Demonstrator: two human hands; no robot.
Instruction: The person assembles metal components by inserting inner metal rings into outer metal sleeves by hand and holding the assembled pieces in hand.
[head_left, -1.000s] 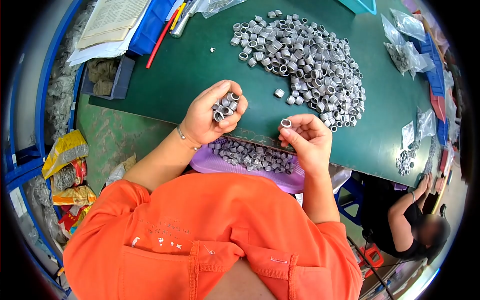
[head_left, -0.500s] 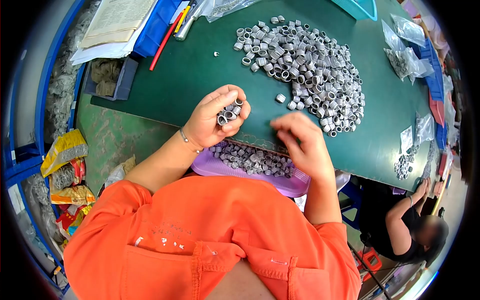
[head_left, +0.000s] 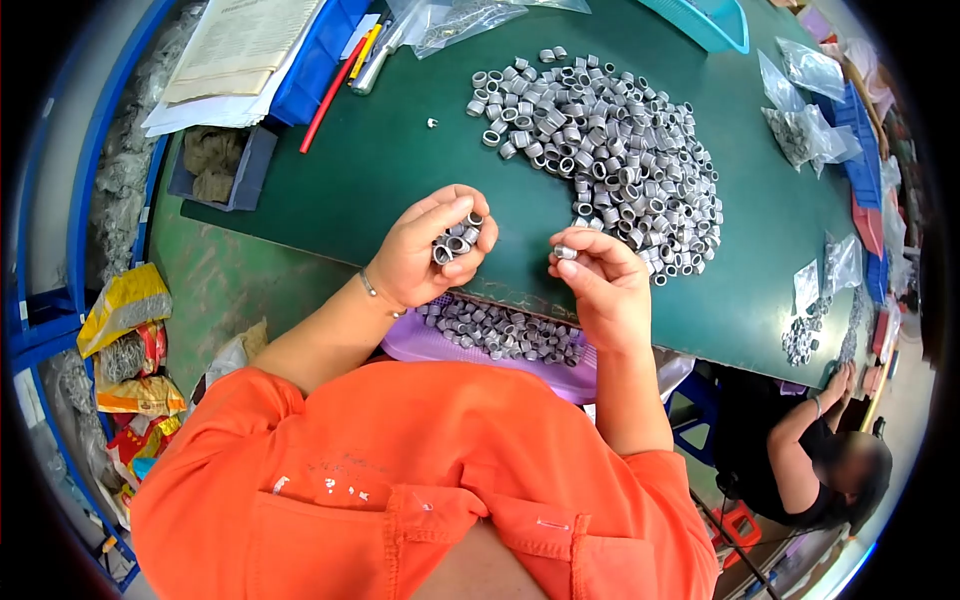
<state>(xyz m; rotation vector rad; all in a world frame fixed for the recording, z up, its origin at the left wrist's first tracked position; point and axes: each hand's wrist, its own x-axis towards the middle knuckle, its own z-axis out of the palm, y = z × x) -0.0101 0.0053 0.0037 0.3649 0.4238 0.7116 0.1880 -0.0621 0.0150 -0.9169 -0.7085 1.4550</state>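
Note:
My left hand is curled around a small handful of metal rings, held just above the near edge of the green table. My right hand pinches a single metal ring between thumb and fingertips, close to the left hand. A big pile of the same grey rings lies on the table beyond both hands. Below the hands, a purple tray holds more rings at the table's edge.
Papers, a blue bin, a red pen and a small grey box sit at the far left. Plastic bags of parts lie at the right. Another person sits at lower right.
My right hand reached out to the pile's near edge and has come back holding a single ring. My left hand kept its handful and barely moved.

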